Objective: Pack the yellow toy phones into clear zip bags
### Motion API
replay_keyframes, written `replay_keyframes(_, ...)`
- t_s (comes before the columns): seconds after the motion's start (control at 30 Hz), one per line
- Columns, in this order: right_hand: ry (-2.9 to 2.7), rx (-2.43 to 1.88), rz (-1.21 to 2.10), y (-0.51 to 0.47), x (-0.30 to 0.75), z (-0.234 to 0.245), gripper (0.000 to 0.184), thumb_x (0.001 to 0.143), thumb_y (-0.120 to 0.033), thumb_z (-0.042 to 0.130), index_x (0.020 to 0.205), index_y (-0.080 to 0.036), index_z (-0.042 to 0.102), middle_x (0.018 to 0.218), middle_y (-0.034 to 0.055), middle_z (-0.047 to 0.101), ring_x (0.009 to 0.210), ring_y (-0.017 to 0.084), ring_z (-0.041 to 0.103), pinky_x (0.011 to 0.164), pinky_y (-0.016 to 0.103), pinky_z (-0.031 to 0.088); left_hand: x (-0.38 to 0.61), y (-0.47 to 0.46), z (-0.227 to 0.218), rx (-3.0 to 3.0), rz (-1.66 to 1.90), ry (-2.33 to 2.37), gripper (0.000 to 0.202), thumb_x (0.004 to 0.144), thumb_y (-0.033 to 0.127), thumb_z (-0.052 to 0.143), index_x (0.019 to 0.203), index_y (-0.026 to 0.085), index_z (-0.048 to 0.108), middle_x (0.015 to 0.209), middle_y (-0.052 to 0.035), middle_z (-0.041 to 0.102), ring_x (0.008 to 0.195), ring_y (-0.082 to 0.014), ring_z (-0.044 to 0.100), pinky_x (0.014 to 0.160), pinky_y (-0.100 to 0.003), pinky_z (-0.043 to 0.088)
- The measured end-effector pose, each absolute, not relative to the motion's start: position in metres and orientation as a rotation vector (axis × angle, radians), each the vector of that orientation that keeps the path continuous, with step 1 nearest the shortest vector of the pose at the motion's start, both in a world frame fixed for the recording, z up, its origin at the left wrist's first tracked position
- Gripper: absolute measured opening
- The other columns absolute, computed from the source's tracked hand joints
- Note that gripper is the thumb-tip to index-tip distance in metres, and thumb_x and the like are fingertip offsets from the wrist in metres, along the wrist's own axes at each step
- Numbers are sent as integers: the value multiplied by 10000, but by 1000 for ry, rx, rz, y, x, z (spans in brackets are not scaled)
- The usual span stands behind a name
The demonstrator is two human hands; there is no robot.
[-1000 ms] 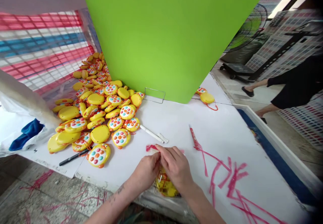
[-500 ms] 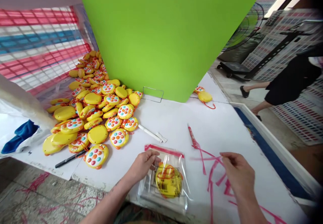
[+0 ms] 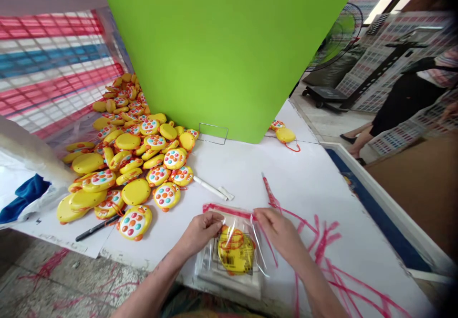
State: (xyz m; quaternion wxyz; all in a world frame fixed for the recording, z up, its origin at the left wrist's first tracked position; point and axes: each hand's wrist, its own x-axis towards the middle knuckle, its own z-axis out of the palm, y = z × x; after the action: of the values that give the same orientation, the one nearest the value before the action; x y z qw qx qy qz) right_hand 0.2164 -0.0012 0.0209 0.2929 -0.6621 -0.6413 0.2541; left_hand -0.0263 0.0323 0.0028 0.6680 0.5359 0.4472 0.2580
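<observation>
A clear plastic bag point(image 3: 211, 270) lies on a stack of similar bags at the table's front edge, a pink strip point(image 3: 229, 210) along its top. Inside it shows a yellow duck-like toy point(image 3: 234, 256) with an orange cord, seen through a printed label. My left hand point(image 3: 202, 232) is closed, thumb and fingers pinching the bag's upper left part. At the top right corner, my right hand point(image 3: 279, 232) pinches the end of the pink strip; its fingertips partly hide that corner. Loose pink strips point(image 3: 324, 241) lie beside and under my right forearm.
A heap of yellow toys point(image 3: 136, 191) covers the left, with a black pen point(image 3: 96, 228) beside it. A white stick point(image 3: 211, 187) and red-and-white pen point(image 3: 268, 191) lie beyond the bag. A large green panel point(image 3: 229, 60) stands behind. A person point(image 3: 400, 96) is at the right.
My right hand has moved left from the loose pink strips to the bag's top right corner. My left hand stays at the bag. The person at the right has shifted.
</observation>
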Motion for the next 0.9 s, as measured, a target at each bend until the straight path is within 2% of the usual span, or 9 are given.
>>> replay_keyframes(0.1,-1705,-1661,1014,2,193,16,334,897,-401,424,977,-191,672,851,54,708,772,210,631,716,304,479,-28,31,3,1187,584,994,351,784,441,588,957,138,634,802,-37,656,712,-157,588,674,-278,466)
replay_keyframes(0.33,-1352,-1478,1348,1,217,3,292,783,-347,562,969,-159,684,760,40,697,659,170,603,607,278,458,-31,32,-1,969,621,939,448,742,455,618,1072,153,635,922,-71,712,781,-189,632,727,-311,471)
replay_keyframes(0.43,-1243,-1454,1428,-3,226,-2,208,745,-307,589,825,-161,714,729,36,692,629,153,584,609,275,456,-31,33,0,961,628,959,259,711,339,608,855,138,687,875,-61,713,719,-158,609,714,-289,464)
replay_keyframes(0.5,-1218,-1429,1457,-4,227,-5,142,718,-255,593,723,-166,704,739,32,689,632,144,572,622,273,451,-32,34,3,963,622,951,162,685,272,579,715,138,665,811,-47,700,703,-148,595,720,-282,463)
replay_keyframes(0.6,-1213,-1377,1523,-1,227,-7,126,718,-247,590,649,-165,654,667,18,648,593,135,541,590,265,428,-35,36,10,968,608,924,155,689,262,540,671,143,637,781,-42,677,763,-168,601,728,-281,465)
replay_keyframes(0.67,-1144,-1360,1542,1,228,-7,144,753,-300,583,695,-174,621,652,8,625,589,138,544,582,267,428,-36,36,14,987,594,908,196,716,309,543,670,140,630,819,-58,677,802,-187,604,724,-285,465)
replay_keyframes(0.73,-1005,-1366,1539,2,230,-6,236,812,-421,544,829,-191,592,703,13,633,611,151,568,583,278,445,-35,36,16,1006,596,905,269,741,382,556,640,139,613,810,-70,676,815,-200,605,717,-286,462)
replay_keyframes(0.83,-945,-1424,1584,-2,231,-3,504,827,-644,435,1016,-191,548,748,35,636,611,165,583,542,276,448,-32,35,13,1055,644,953,365,742,468,579,564,150,568,647,-45,627,771,-202,601,666,-265,443)
replay_keyframes(0.9,-1083,-1498,1640,-4,230,0,593,785,-696,461,1072,-184,540,694,15,609,527,143,543,471,244,401,-30,35,9,1094,666,988,400,739,506,587,550,155,554,563,-22,577,716,-191,591,634,-255,427)
